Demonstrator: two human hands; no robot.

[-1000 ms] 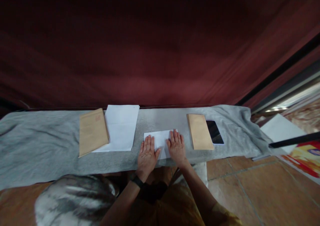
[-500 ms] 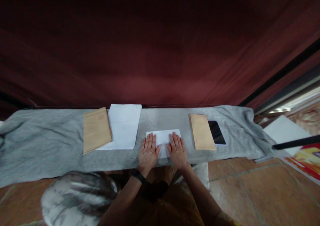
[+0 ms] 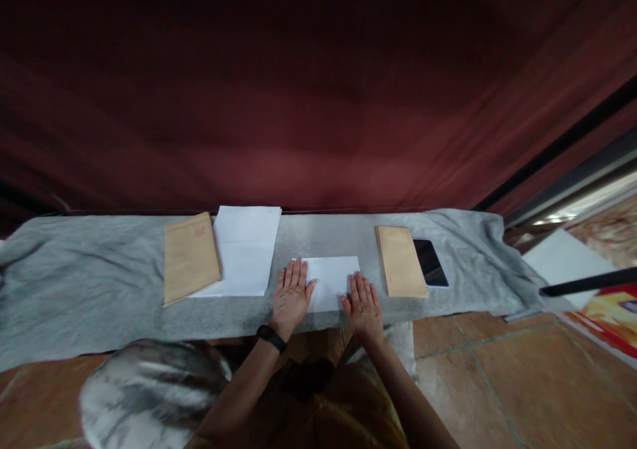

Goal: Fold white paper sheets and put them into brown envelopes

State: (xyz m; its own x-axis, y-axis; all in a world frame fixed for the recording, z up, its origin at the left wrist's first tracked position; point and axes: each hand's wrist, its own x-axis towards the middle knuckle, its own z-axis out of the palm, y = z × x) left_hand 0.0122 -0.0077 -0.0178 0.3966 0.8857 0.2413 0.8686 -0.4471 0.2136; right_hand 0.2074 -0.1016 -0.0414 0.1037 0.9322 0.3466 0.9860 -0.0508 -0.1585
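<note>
A folded white sheet of paper [image 3: 331, 278] lies on the grey cloth [image 3: 99, 283] covering a long table, straight in front of me. My left hand [image 3: 290, 298] rests flat on the sheet's left edge, fingers stretched out. My right hand [image 3: 363, 303] lies flat on its near right corner, fingers spread. Neither hand grips anything. A black band sits on my left wrist.
Left of the sheet are a stack of white paper [image 3: 245, 250] and a brown envelope [image 3: 190, 256] overlapping it. To the right lie another brown envelope [image 3: 399, 261] and a dark phone [image 3: 430, 262]. A dark red curtain [image 3: 298, 104] hangs behind; tiled floor below.
Both hands have slid apart and toward me along the folded sheet, uncovering its middle. The right hand moved right and down to the near corner.
</note>
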